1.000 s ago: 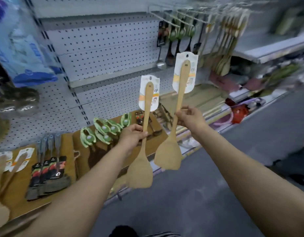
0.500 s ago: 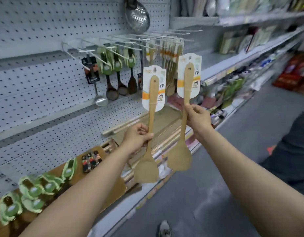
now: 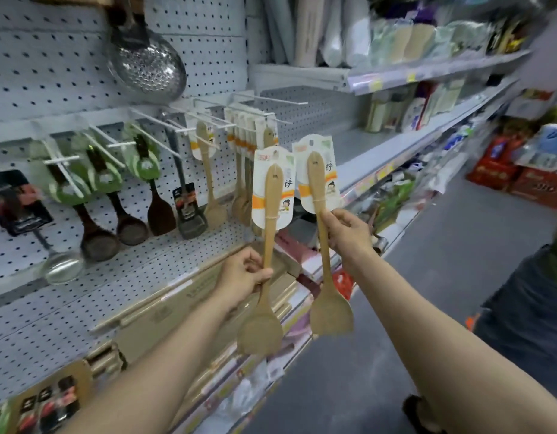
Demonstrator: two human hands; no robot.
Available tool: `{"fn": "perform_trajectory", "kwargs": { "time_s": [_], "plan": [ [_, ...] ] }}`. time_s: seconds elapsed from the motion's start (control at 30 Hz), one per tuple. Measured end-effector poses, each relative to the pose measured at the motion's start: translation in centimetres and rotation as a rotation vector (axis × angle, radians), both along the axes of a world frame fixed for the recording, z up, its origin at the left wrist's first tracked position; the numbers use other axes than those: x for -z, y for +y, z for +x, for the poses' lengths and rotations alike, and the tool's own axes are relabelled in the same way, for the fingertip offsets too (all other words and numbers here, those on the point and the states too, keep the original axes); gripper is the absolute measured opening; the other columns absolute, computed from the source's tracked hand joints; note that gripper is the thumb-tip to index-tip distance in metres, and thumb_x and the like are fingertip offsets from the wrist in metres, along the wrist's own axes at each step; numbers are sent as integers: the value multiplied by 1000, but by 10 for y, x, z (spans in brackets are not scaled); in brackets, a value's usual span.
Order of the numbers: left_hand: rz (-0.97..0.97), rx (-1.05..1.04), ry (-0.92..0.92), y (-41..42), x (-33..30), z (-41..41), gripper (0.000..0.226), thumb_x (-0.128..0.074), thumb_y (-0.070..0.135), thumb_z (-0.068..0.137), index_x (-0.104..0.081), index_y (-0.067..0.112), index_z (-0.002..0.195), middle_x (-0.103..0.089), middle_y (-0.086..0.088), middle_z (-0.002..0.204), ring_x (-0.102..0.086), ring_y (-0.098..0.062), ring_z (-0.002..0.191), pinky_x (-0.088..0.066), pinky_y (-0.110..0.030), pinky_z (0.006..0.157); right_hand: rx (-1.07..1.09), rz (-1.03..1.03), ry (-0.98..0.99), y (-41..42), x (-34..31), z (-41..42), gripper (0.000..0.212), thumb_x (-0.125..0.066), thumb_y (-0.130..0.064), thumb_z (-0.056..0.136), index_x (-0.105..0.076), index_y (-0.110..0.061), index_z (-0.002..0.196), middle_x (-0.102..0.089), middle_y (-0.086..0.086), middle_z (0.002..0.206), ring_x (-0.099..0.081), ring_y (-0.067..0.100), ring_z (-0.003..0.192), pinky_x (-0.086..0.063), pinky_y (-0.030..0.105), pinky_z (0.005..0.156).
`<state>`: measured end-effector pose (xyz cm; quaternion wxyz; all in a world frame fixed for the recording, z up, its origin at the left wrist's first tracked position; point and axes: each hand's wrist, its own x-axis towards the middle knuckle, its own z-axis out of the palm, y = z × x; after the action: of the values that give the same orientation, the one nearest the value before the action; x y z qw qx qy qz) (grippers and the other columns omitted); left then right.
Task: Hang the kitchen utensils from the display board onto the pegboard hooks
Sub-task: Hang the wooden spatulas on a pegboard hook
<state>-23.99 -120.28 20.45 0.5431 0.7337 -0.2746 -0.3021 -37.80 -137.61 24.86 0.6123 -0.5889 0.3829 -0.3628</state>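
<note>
Left grip [image 3: 244, 274] curled round one spatula [image 3: 268, 245], right grip [image 3: 349, 230] round another [image 3: 321, 242], both upright just before the hooks [image 3: 255, 115]. Risk: card hole missing the hook tip, card tearing, spatula dropping.

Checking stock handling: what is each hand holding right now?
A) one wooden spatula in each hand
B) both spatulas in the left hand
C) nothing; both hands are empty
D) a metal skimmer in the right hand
A: the left hand grips one wooden spatula by its handle, and the right hand grips another spatula.
</note>
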Motion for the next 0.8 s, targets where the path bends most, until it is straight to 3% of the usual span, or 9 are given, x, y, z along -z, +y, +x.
{"fn": "perform_trajectory", "kwargs": {
  "time_s": [0.1, 0.23, 0.37, 0.5, 0.63, 0.8],
  "plan": [
    [30, -66, -26, -34, 5, 4, 21, -75, 6, 83, -56, 14, 80, -68, -20, 90, -70, -37, 89, -61, -49, 76, -82, -1, 31, -44, 5, 16, 20, -69, -31, 94, -70, -14, 84, -61, 1, 68, -57, 16, 60, -52, 29, 54],
    [43, -200, -31, -70, 11, 3, 20, -76, 6, 82, -58, 13, 80, -70, -15, 86, -71, -33, 86, -61, -44, 75, -246, 19, 11, -91, 8, 40, 22, -67, -29, 96, -67, -18, 77, -59, 0, 63, -52, 17, 57, -45, 27, 51],
    [50, -324, -25, -105, 10, -6, 18, -75, 6, 83, -58, 11, 84, -71, -14, 87, -72, -30, 86, -61, -48, 77, -364, 66, -37, -131, -1, 58, 23, -63, -21, 99, -64, -13, 78, -61, -4, 53, -56, 10, 46, -45, 20, 43],
    [51, -412, -31, -134, 4, -18, 18, -74, 5, 83, -57, 10, 84, -72, -15, 86, -72, -31, 84, -60, -51, 78, -464, 36, -43, -166, -6, 76, 18, -63, -22, 99, -64, -10, 85, -59, -2, 53, -53, 12, 44, -44, 22, 42],
    [32, -468, -12, -152, 0, -21, 19, -74, 3, 83, -56, 8, 83, -70, -22, 91, -69, -33, 87, -57, -51, 80, -520, 3, -19, -189, 2, 100, 21, -66, -28, 96, -66, -16, 79, -61, 2, 64, -52, 17, 54, -42, 23, 45],
    [51, -508, -24, -166, -2, -11, 18, -74, 5, 83, -58, 12, 82, -72, -15, 87, -70, -31, 89, -59, -49, 81, -608, 59, -38, -204, 17, 120, 22, -69, -35, 93, -71, -23, 75, -63, 6, 74, -55, 23, 69, -46, 32, 59]
  ]
}}
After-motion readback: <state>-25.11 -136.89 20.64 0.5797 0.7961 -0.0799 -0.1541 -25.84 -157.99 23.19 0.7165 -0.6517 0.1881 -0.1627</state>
